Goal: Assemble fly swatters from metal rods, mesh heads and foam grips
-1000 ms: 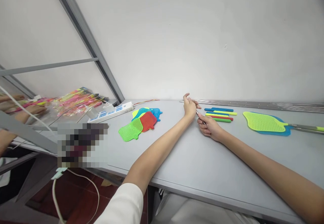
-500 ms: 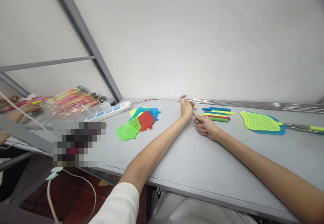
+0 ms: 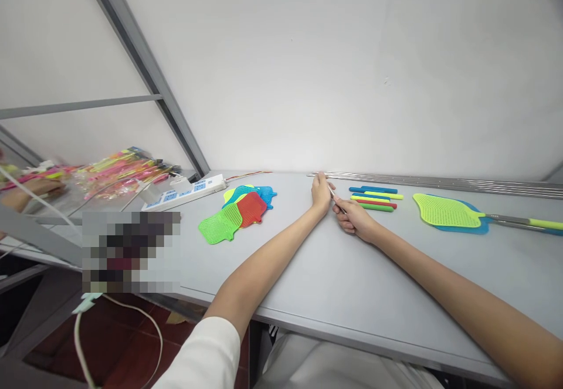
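A thin metal rod (image 3: 332,193) slants between my hands above the grey table (image 3: 308,289). My right hand (image 3: 354,217) is closed round its lower part. My left hand (image 3: 321,194) has its fingers curled in at the rod's far end, and they hide that tip. Just right of my hands lie several coloured handle grips (image 3: 373,202), blue, yellow, red and green. To the left is an overlapping group of fly swatter heads, with a green head (image 3: 220,223) in front, a red head (image 3: 252,208) beside it, and blue and yellow ones behind.
Long metal rods (image 3: 422,185) lie along the wall. A yellow fly swatter (image 3: 448,210) rests over a blue one at right. A white power strip (image 3: 189,192), cables and bagged colourful goods (image 3: 121,172) are at left, beside a metal frame (image 3: 153,78). Another person's arm (image 3: 37,192) shows there.
My left fingers, raised and partly spread before, have curled in at the rod's end. The rod shows more between my hands. The view has shifted slightly.
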Motion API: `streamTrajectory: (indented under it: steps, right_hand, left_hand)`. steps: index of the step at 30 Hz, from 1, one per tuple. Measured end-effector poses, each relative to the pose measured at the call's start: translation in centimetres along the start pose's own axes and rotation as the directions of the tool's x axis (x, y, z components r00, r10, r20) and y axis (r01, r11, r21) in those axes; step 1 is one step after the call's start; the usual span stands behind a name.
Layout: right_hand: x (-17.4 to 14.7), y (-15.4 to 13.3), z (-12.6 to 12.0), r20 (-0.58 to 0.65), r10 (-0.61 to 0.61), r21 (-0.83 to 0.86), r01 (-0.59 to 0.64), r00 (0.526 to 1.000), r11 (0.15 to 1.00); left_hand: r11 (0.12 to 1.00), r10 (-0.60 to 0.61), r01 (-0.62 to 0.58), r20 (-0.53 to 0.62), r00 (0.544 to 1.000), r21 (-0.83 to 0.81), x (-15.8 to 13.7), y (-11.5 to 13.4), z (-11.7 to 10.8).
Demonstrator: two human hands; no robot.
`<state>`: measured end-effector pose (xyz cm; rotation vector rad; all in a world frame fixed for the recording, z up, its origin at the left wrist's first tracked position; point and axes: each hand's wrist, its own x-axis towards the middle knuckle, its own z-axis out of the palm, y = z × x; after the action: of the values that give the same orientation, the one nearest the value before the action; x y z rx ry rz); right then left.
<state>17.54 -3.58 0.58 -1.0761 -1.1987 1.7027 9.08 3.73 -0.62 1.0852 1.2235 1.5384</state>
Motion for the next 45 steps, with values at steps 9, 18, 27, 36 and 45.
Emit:
streamTrajectory:
  steps: [9,18,27,36,45]
  right_hand:
    - [0.0,0.3,-0.1,0.019,-0.046,0.014,0.045,0.999,0.999]
    - [-0.2,0.2,0.2,0.014,-0.081,-0.001,0.081,0.997,0.997]
    - [0.1,0.8,-0.4,0.058,-0.104,-0.043,0.107,0.993,0.993]
    - [-0.2,0.7,0.1,0.134,-0.151,-0.15,0.171,0.979,0.974]
    - [-0.4,0.6,0.1,0.07,-0.174,-0.068,0.179,0.982,0.982]
  left_hand:
    - [0.99,0.135,-0.131,0.096,0.986,-0.042,-0.4,0.2,-0.1]
    - [0.987,0.125,-0.119,0.048,0.991,-0.108,-1.3,0.7,0.0]
    - [0.988,0.094,-0.086,0.051,0.994,-0.131,-2.6,0.7,-1.4]
    - [0.997,0.007,0.014,0.281,0.96,-0.074,-4.5,1.9,-5.9]
    - [0.942,0.034,-0.105,0.222,0.974,0.318,-2.6,8.6,-16.0]
